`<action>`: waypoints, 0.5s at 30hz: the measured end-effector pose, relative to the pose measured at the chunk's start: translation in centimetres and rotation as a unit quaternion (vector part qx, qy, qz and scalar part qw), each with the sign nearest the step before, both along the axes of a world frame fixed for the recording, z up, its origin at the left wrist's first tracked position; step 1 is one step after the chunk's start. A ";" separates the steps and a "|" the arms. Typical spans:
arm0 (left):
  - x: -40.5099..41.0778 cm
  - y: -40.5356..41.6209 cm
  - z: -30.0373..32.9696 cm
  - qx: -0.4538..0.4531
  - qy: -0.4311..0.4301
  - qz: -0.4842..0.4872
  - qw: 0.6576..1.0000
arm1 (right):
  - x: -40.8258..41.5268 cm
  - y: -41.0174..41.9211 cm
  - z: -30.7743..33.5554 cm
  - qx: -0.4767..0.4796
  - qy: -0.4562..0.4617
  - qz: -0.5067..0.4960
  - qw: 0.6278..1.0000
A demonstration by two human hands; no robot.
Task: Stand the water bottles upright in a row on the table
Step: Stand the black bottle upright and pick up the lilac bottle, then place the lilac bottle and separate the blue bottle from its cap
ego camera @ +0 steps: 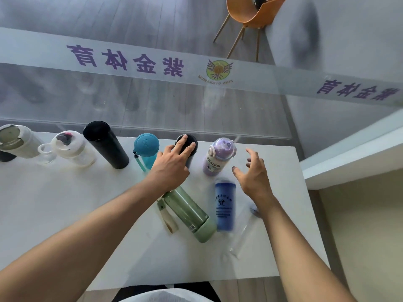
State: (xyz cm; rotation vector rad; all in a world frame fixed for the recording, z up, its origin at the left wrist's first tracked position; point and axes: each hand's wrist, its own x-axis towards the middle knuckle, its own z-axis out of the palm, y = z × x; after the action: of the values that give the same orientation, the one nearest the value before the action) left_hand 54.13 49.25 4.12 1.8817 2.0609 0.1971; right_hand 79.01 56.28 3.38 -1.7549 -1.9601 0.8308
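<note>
Several bottles stand upright in a row along the far edge of the white table (65,214): a grey-white one (19,141), a clear one (72,148), a tall black one (106,144), a teal one (146,149), a dark one (189,141) and a lilac one (219,156). My left hand (172,162) rests its fingers on the dark bottle's lid. My right hand (254,173) hovers open, just right of the lilac bottle. A green bottle (187,212), a blue bottle (224,205) and a clear bottle (242,234) lie on their sides nearer me.
A glass wall with a printed banner (152,62) rises right behind the table's far edge. The table's right edge (314,214) is close to my right arm. An orange chair (250,12) stands beyond the glass.
</note>
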 end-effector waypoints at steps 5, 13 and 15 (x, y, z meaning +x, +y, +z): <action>0.8 -0.9 0.0 0.039 0.012 0.004 0.999 | 4.3 -4.2 -0.6 -0.009 -0.015 -0.079 0.997; 5.0 -4.5 -0.1 0.115 -0.012 0.002 0.993 | 9.4 -8.8 -3.5 -0.063 -0.001 -0.125 0.990; 6.6 -5.2 -0.4 0.108 -0.017 -0.005 0.994 | 10.3 -8.7 -4.1 -0.077 0.010 -0.121 0.990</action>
State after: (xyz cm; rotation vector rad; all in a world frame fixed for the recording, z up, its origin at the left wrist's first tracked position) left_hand 60.77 44.06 3.68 1.9947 2.0792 0.4633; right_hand 89.31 47.54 -0.76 -2.0147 -1.6650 0.9308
